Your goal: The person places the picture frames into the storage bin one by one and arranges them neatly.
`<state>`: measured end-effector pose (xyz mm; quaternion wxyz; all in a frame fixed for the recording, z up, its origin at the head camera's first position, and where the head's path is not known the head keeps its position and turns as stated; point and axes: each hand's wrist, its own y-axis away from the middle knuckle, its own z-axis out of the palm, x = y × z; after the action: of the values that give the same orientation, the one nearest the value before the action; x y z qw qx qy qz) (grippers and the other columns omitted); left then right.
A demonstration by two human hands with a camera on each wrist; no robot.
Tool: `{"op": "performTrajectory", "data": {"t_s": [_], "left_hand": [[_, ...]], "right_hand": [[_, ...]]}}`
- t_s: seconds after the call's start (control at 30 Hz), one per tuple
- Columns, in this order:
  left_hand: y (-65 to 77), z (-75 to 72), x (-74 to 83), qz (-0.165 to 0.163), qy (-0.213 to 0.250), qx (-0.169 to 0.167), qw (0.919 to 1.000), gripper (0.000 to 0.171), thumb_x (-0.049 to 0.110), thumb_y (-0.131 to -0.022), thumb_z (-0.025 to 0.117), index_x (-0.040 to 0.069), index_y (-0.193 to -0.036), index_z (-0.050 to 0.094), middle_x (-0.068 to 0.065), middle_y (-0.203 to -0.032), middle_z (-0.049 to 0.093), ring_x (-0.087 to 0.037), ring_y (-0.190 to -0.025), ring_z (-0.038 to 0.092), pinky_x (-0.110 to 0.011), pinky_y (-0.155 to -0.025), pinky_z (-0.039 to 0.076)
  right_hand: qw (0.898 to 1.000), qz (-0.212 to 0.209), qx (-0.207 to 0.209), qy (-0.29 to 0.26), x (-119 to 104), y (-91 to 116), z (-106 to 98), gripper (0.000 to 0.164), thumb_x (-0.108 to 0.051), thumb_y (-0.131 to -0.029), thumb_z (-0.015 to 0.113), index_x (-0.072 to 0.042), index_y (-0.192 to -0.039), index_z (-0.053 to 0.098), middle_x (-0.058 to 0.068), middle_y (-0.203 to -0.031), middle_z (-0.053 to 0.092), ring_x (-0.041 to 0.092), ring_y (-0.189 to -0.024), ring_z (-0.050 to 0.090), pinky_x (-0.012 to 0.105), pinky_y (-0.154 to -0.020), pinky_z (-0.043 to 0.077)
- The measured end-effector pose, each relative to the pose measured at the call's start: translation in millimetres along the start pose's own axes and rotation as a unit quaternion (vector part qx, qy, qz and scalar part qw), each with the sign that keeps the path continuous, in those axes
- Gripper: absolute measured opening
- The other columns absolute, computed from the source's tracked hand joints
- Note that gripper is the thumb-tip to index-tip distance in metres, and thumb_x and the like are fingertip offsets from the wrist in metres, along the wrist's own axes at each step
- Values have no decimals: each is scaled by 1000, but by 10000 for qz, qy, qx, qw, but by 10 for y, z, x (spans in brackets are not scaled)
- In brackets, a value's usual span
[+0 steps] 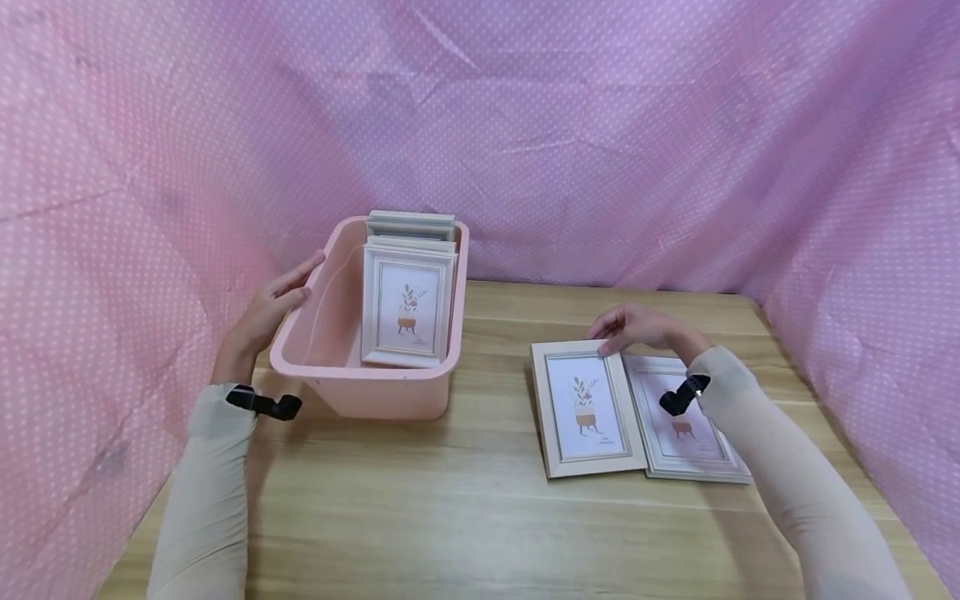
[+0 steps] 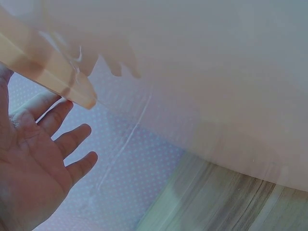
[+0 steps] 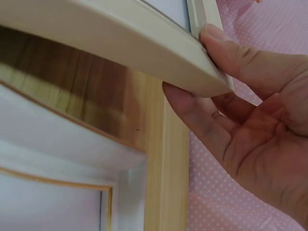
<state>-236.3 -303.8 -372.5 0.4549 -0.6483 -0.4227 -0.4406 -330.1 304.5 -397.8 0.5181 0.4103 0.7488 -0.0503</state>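
My right hand (image 1: 637,325) pinches a cream picture frame (image 1: 588,408) at its upper right corner. In the right wrist view the thumb (image 3: 216,41) lies on its front and the other fingers are beneath. That corner is lifted off the wooden table. A second white picture frame (image 1: 675,417) lies to its right, partly behind my wrist. On the left, my left hand (image 1: 266,312) touches the outer left rim of a pink plastic bin (image 1: 397,396), its fingers loosely spread. Several picture frames stand in the bin's right side; the front one (image 1: 408,308) shows a potted plant print.
The wooden table (image 1: 420,517) stretches between the bin and the loose frames. Pink dotted cloth (image 1: 525,150) hangs at the back and on both sides. Black straps with small cameras circle both wrists.
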Motion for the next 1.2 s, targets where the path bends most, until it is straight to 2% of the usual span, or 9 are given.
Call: {"op": "performTrajectory", "data": {"t_s": [0.2, 0.43, 0.6, 0.83, 1.03, 1.2], "left_hand": [[0, 9, -5, 18, 100, 8, 9999, 55, 6, -105, 45, 3, -158, 32, -13, -170, 20, -8, -149, 33, -8, -103, 41], [9, 31, 12, -43, 115, 6, 9999, 55, 7, -105, 45, 4, -159, 31, -12, -170, 19, -7, -148, 33, -8, -102, 41], [-12, 20, 28, -17, 125, 37, 9999, 55, 7, -105, 46, 4, -158, 32, -12, -170, 20, -9, -150, 31, -8, -103, 41], [-1, 0, 19, -44, 179, 5, 9998, 56, 7, -105, 45, 6, -159, 31, -11, -170, 21, -7, -148, 34, -9, -102, 43], [28, 2, 21, -156, -14, 24, 9999, 56, 9, -106, 46, 6, -159, 30, -6, -170, 22, -8, -155, 25, -7, -107, 37], [16, 21, 62, -247, -170, 136, 9995, 56, 10, -106, 47, 7, -159, 32, -9, -169, 22, -12, -154, 27, -7, -105, 38]], "right_hand": [[9998, -72, -7, -161, -50, 18, -13, 39, -6, -85, 80, 4, -121, 70, 8, -110, 75, 12, -91, 68, 29, -80, 58], [9994, -313, 70, -160, -85, 55, -3, 35, -4, -86, 79, 8, -118, 70, 4, -106, 76, 8, -89, 68, 27, -79, 58], [9980, -543, 319, -93, -166, 78, 2, 32, -3, -86, 79, 9, -114, 71, 13, -107, 76, 8, -88, 68, 25, -78, 58], [9959, -583, 650, -255, -252, 135, -31, 32, 1, -86, 77, 14, -115, 69, 25, -109, 74, 10, -86, 70, 25, -77, 59], [9933, -542, 905, -462, -340, 170, -51, 34, 2, -87, 76, 17, -116, 67, 15, -101, 77, 9, -84, 71, 25, -79, 59], [9891, -547, 1322, -352, -465, 168, -90, 34, 2, -86, 77, 16, -115, 68, 10, -97, 79, 8, -82, 71, 23, -77, 59]]}}
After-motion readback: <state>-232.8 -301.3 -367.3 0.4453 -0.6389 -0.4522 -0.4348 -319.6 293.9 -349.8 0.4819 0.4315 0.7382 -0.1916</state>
